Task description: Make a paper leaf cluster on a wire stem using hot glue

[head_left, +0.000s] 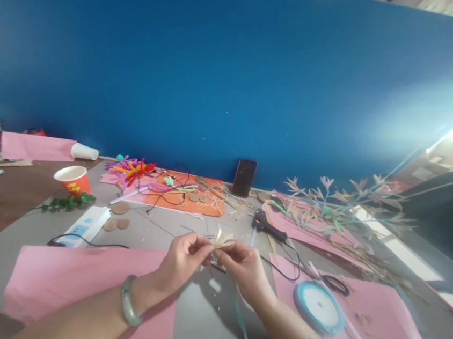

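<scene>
Over the grey table, my left hand (187,257) and my right hand (243,267) meet fingertip to fingertip. Both pinch the base of a small bunch of pale tan, leaf-like strips (221,239) that fans upward; whether it is paper or dried husk I cannot tell. A blue-green ribbon (241,324) hangs down beside my right wrist; its upper end is hidden behind the fingers. Close to my right hand lies a black glue gun (271,227) with its cord. Nearer the front right is a ribbon spool (320,308) on pink paper.
A phone (245,177) leans on the blue wall (216,73). Tan-leaved branches (331,207) and scissors (336,284) lie right. At left are pink paper (79,276), a power strip (84,226), a paper cup (73,180) and bright pipe cleaners (133,171).
</scene>
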`<state>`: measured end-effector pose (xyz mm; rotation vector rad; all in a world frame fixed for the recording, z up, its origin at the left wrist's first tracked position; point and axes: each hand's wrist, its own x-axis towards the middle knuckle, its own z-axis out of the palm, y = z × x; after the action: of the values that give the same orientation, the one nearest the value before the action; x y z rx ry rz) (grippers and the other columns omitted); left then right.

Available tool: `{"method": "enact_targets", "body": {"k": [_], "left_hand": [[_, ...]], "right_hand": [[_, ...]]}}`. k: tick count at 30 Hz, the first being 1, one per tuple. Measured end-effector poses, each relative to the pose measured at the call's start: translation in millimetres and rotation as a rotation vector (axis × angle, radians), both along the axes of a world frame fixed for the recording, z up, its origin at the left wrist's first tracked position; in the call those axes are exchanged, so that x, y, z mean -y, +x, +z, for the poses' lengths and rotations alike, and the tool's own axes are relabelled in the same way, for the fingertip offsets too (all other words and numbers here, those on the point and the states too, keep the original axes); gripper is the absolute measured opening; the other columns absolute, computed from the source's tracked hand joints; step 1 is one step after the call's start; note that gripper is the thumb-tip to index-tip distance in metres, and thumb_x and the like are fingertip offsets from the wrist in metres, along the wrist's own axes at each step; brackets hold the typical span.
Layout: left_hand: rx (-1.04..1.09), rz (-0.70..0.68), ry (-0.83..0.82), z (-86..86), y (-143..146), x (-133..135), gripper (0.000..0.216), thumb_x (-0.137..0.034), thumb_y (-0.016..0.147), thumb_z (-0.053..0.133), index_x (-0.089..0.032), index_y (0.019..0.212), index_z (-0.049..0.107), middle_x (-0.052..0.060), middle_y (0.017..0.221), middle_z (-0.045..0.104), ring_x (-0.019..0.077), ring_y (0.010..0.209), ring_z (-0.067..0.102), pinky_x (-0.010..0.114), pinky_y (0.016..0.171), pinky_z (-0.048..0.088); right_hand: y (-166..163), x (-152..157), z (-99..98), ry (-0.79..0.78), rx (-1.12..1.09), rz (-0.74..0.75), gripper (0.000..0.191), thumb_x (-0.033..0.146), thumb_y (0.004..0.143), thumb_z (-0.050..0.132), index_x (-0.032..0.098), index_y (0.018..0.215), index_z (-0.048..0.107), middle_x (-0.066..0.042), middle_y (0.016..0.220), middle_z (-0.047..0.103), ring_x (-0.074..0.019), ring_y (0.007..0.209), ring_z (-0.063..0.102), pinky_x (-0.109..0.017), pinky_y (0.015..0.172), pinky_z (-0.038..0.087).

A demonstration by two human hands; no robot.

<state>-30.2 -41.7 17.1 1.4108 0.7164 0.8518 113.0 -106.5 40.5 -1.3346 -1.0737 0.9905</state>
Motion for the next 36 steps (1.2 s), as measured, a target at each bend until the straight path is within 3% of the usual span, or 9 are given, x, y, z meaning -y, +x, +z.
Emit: {"method": "enact_targets", "body": {"k": [10,18,25,32,36], "left_hand": [[-0.011,-0.015,0.03,4.6,-2,-2,0.023,-0.033,0.085,0.062,-0.011,0.08,0.066,0.003,0.065,0.068,0.0135,0.062,0.066,0.022,0.062,0.052],[0.032,-0.098,-0.158,2.0,-2,-9,0.024,-0.033,0.076,0.072,-0.01,0.08,0.064,0.004,0.064,0.069,0.0153,0.058,0.067,0.024,0.057,0.053],[0.016,-0.118,-0.191,2.0,-2,-10,0.031,-0.036,0.074,0.073,-0.011,0.087,0.063,0.005,0.068,0.071,0.0154,0.057,0.067,0.026,0.059,0.054],[-0.071,-0.051,0.0,-1.1,-1,-6,0.023,-0.034,0.079,0.067,-0.011,0.076,0.067,0.003,0.061,0.068,0.0131,0.057,0.063,0.02,0.055,0.049],[-0.065,0.003,0.0,0.9,1,-2,0.021,-0.032,0.079,0.065,-0.012,0.075,0.065,0.003,0.064,0.068,0.0137,0.059,0.064,0.021,0.057,0.051]], "right_hand": [[7,-1,-1.6,-0.025,0.072,-0.027,0.018,0.03,0.075,0.072,0.016,0.065,0.067,0.0,0.058,0.066,-0.0134,0.058,0.059,-0.023,0.06,0.046],[9,-3,-4.1,-0.042,0.046,0.021,0.017,0.032,0.075,0.071,0.016,0.07,0.069,-0.001,0.06,0.066,-0.0128,0.058,0.058,-0.023,0.059,0.045],[9,-3,-4.3,-0.049,0.03,0.02,0.018,0.033,0.073,0.072,0.017,0.066,0.068,0.001,0.057,0.063,-0.0115,0.056,0.056,-0.022,0.057,0.045],[8,-6,-8.8,-0.06,0.039,-0.045,0.019,0.032,0.069,0.074,0.016,0.061,0.067,0.001,0.054,0.061,-0.0114,0.053,0.053,-0.022,0.053,0.044],[5,-6,-7.2,-0.062,0.061,-0.09,0.02,0.034,0.068,0.076,0.016,0.061,0.067,0.001,0.053,0.059,-0.0115,0.052,0.052,-0.023,0.051,0.045]]}}
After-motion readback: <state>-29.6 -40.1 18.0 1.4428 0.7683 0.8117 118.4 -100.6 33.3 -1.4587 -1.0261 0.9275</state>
